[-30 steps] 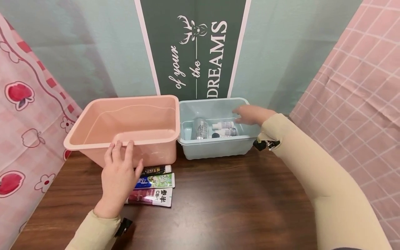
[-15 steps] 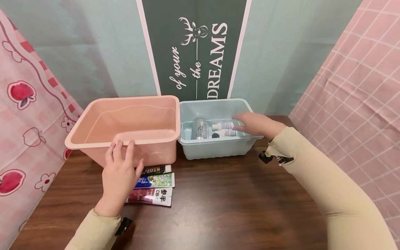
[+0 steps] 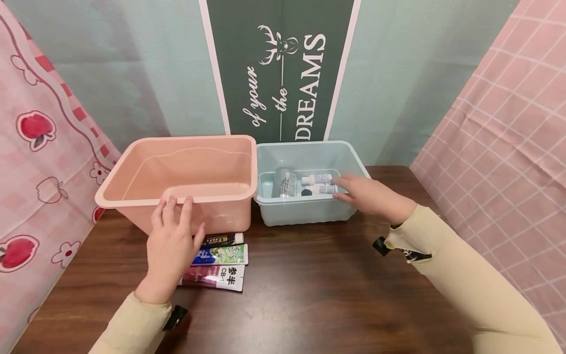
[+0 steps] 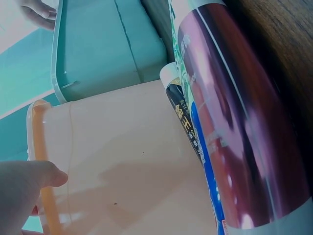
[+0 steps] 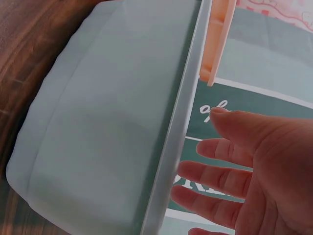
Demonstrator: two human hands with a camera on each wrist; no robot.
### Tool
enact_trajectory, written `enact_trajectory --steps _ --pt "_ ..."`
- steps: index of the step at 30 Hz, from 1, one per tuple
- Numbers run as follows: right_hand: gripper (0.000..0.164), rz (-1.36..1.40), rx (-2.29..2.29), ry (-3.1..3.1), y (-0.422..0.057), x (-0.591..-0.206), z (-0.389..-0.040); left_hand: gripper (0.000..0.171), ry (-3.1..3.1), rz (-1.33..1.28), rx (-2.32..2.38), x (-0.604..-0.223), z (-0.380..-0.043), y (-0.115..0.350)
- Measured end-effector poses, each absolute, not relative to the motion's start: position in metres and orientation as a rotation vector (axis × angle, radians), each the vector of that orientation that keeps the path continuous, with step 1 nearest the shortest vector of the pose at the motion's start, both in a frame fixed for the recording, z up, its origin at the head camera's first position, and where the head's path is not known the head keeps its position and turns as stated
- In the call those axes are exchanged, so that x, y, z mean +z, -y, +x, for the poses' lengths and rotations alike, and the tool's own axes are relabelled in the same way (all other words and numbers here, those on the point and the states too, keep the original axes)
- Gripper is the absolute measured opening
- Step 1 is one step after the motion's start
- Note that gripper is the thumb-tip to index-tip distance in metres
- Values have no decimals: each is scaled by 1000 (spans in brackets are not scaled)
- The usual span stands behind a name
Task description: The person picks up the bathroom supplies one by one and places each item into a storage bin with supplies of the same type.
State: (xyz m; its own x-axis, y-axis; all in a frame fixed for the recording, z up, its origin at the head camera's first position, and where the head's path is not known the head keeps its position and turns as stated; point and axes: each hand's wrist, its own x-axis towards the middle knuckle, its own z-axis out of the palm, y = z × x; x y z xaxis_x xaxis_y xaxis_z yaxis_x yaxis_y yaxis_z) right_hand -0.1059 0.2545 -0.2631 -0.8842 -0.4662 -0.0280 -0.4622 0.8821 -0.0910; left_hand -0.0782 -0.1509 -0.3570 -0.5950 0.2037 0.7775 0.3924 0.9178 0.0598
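Note:
In the head view my left hand (image 3: 171, 246) rests its extended fingers on the front rim of a pink plastic bin (image 3: 221, 216). Its thumb lies against the outer wall in the left wrist view. Below that bin lie three toothpaste tubes: a black one (image 3: 223, 240), a blue and green one (image 3: 225, 255) and a dark red and white one (image 3: 216, 278). My right hand (image 3: 371, 196), fingers spread and holding nothing, is over the right front rim of a light blue bin (image 3: 305, 212). Inside are a clear bottle (image 3: 285, 183) and two small white bottles (image 3: 317, 179), one dark-capped.
Both bins stand side by side on a dark wooden table (image 3: 309, 295) against a green curtain (image 3: 398, 73) with lettering. A pink patterned cloth (image 3: 37, 162) hangs on the left, a pink checked one (image 3: 499, 162) on the right.
My right hand has drawn back out of the blue bin, toward me and to the right, bringing nothing with it. The left hand stays on the pink bin's rim.

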Motion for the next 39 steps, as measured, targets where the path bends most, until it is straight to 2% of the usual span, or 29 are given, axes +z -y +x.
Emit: enact_trajectory --steps 7,15,21,32,39 --pt "45 -769 -183 -3035 -253 -267 -99 63 2207 -409 -299 -358 -80 150" --pt "45 -932 -193 -3100 -255 -281 -88 63 2214 -402 -292 -358 -80 150" --pt "52 -988 -185 -3172 -256 -293 -81 63 2229 -402 -278 -357 -80 151" --pt "61 -951 -222 -3374 -256 -337 -73 67 2229 -418 -284 -358 -81 150" --pt "60 -981 -259 -3533 -254 -361 -76 71 2249 -506 -290 -356 -75 158"
